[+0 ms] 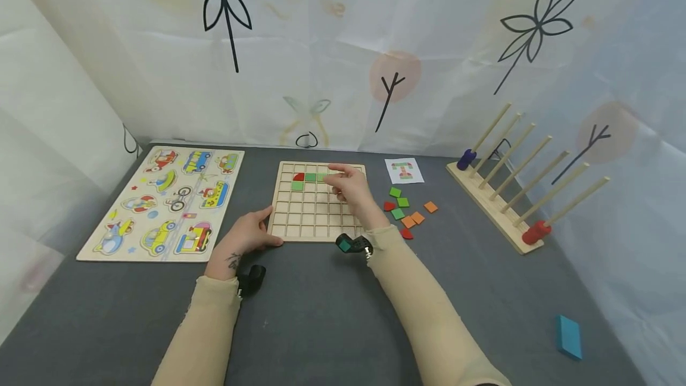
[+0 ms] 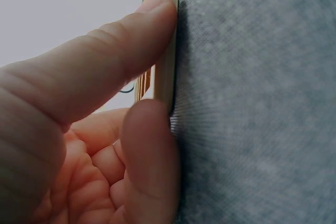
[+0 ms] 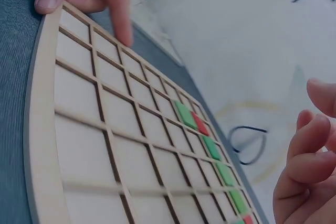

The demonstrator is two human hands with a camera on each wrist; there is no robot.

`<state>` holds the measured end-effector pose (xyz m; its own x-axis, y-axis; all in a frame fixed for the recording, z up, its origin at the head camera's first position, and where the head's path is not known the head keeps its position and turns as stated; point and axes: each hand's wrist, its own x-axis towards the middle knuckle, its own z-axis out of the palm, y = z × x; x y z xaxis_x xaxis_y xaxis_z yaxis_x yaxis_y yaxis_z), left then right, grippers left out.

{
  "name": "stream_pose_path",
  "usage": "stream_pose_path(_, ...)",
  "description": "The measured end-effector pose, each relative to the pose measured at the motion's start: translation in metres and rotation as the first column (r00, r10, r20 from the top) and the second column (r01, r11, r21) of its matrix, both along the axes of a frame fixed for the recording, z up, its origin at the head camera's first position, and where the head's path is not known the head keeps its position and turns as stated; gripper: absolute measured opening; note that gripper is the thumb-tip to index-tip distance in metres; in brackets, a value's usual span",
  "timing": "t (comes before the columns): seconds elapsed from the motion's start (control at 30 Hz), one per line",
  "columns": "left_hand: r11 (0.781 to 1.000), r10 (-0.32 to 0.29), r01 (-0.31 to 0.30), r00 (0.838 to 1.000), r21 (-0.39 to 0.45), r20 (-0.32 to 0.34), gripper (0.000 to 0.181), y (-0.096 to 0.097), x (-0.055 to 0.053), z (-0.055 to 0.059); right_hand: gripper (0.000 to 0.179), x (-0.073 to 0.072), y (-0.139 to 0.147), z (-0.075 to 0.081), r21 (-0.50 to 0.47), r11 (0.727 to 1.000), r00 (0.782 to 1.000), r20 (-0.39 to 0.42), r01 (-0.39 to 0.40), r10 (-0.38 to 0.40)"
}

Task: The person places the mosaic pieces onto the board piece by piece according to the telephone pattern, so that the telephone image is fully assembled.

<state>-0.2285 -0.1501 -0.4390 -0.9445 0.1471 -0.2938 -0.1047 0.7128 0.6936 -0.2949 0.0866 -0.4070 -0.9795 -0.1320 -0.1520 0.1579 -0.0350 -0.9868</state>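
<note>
A wooden grid board point(image 1: 308, 217) lies on the grey table. Near its far edge, a red tile point(image 1: 298, 177) and several green tiles point(image 1: 310, 177) sit in its cells, partly hidden by the right hand. My left hand point(image 1: 249, 232) grips the board's near left corner, its thumb point(image 2: 131, 40) on the front edge and a finger point(image 2: 149, 150) round the side. Over the board's far right part hovers my right hand point(image 1: 351, 192), fingers loosely bent. In the right wrist view nothing shows between those fingers point(image 3: 310, 166).
Loose green, orange and red tiles point(image 1: 418, 217) lie right of the board, below a pattern card point(image 1: 393, 170). A peg stand point(image 1: 495, 207) with purple and red beads is farther right. A picture puzzle point(image 1: 161, 201) lies left; a blue block point(image 1: 568, 337) sits near right.
</note>
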Motion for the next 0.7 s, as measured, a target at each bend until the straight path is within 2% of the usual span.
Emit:
stream_pose_path(0.1,1.0,-0.005,0.005,1.0,-0.001,-0.007,0.093,0.0,0.0,0.0,0.044,0.008,0.023,0.004,-0.041,0.999,1.0,-0.019,0.013,-0.014)
stream_pose_path(0.23,1.0,-0.011,0.011,1.0,-0.002,-0.011,0.093,0.001,0.001,0.001,0.046,0.02,0.053,0.003,-0.038,0.998,0.998,-0.045,0.041,-0.043)
stream_pose_path(0.37,1.0,-0.006,0.006,1.0,-0.002,-0.008,0.093,0.001,0.001,0.0,0.038,0.03,0.08,0.003,-0.022,0.996,0.995,-0.053,0.082,-0.083)
stream_pose_path(0.5,1.0,-0.002,0.002,1.0,0.003,-0.002,0.093,0.001,0.0,-0.001,0.031,0.038,0.104,0.006,-0.045,0.991,0.99,-0.041,0.129,-0.131)
stream_pose_path(0.7,1.0,-0.009,0.009,1.0,0.0,-0.003,0.093,0.0,0.0,0.0,0.029,0.046,0.136,0.006,-0.032,0.976,0.976,-0.036,0.214,-0.215)
